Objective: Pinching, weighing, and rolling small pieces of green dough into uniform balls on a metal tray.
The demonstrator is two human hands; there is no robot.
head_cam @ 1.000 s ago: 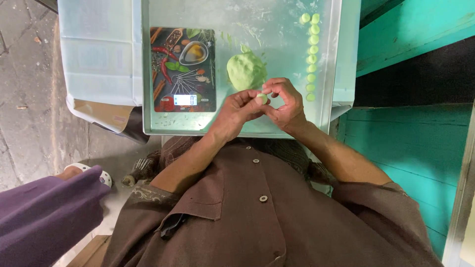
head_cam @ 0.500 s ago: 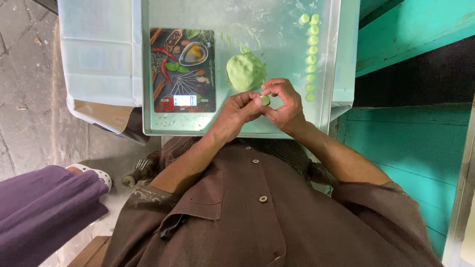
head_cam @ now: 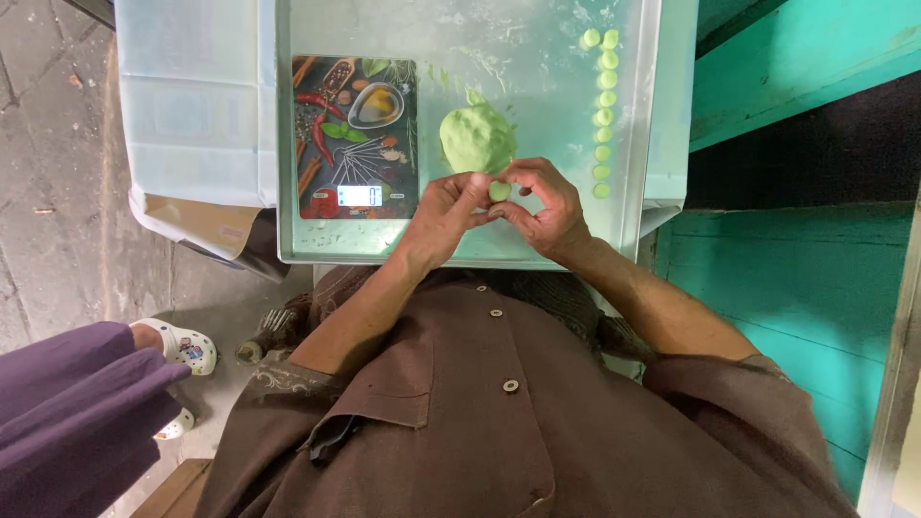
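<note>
A small green dough piece [head_cam: 500, 191] sits between the fingertips of both my hands. My left hand [head_cam: 443, 213] pinches it from the left and my right hand [head_cam: 549, 205] cups it from the right. Just beyond them a large lump of green dough [head_cam: 477, 138] rests on a pale metal tray [head_cam: 537, 48]. A column of several small green dough balls [head_cam: 602, 115] lines the tray's right side.
A flat kitchen scale [head_cam: 355, 136] with a picture of spices and a small lit display lies on the tray's left part. A white plastic-covered surface [head_cam: 192, 105] is to the left. A person in purple with a white sandal [head_cam: 177, 343] stands at lower left. Teal woodwork [head_cam: 796, 259] is on the right.
The dough piece between my fingers has been turned and shaped, with both hands staying in the same spot. The person in purple at lower left has shifted their leg and foot.
</note>
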